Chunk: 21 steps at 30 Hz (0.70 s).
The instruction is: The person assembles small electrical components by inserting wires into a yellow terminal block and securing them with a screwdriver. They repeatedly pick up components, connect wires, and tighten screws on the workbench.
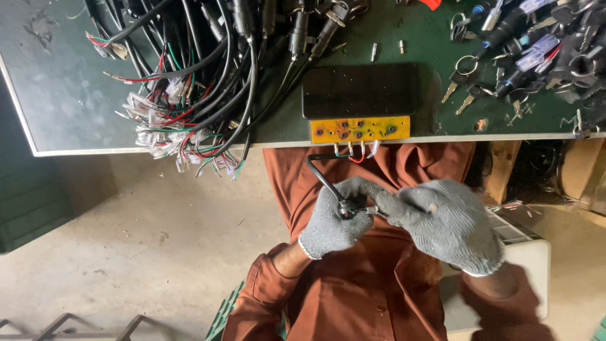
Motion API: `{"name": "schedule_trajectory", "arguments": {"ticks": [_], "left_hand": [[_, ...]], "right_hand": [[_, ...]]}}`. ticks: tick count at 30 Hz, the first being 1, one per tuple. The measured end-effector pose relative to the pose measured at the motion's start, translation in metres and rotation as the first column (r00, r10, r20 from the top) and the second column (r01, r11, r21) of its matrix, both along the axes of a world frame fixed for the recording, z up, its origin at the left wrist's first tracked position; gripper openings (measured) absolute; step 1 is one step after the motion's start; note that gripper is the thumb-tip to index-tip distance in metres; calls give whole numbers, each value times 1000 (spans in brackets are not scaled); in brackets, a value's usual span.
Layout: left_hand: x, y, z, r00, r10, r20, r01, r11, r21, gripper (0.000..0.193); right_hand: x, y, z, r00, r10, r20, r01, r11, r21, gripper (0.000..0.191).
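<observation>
Hands: both gloved in grey knit, held together over the lap below the table edge; left hand point(338, 218) is curled around a small black switch body point(346, 209), right hand point(445, 221) pinches a short metal key point(372, 211) at the switch's side.
Grip: left fingers are closed around the switch; right fingertips are narrowed on the key.
Cable: a black lead point(320, 173) rises from the switch toward the table edge and bends to meet thin wires, one of them red, under the orange plate.
Table edge: the green table point(57, 95) ends in a pale rim just above the hands; open concrete floor point(145, 221) lies to the left of the lap.
Test box: a black box point(360, 89) with an orange terminal plate point(360, 129) sits at the rim, straight above the hands.
Hidden: the switch is mostly covered by the left glove; how deep the key sits cannot be told.
Left clutter: a bundle of black cables point(214, 69) with white connectors overhangs the rim.
Right clutter: loose keys and switches point(524, 44) are piled at the far right, cut off by the frame.
Beside lap: a white bin point(530, 259) stands close at the right forearm.
</observation>
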<state>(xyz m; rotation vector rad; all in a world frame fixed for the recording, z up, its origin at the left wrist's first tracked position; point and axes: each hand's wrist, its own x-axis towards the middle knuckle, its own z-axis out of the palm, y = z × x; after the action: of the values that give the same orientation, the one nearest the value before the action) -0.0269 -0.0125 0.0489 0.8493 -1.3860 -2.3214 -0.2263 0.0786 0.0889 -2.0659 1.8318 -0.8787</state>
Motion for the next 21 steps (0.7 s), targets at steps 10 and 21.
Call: {"name": "schedule_trajectory", "arguments": {"ticks": [10,21], "left_hand": [[-4,-6,9,985,-85,149,130,939,-320,29],[1,14,-8,966,-110,232,152,973,-171,17]], "right_hand": [[-30,-22,53,641,534,-551,-501,835,226,61],[-16,-27,50,513,510,-691,-552,812,190,55]]}}
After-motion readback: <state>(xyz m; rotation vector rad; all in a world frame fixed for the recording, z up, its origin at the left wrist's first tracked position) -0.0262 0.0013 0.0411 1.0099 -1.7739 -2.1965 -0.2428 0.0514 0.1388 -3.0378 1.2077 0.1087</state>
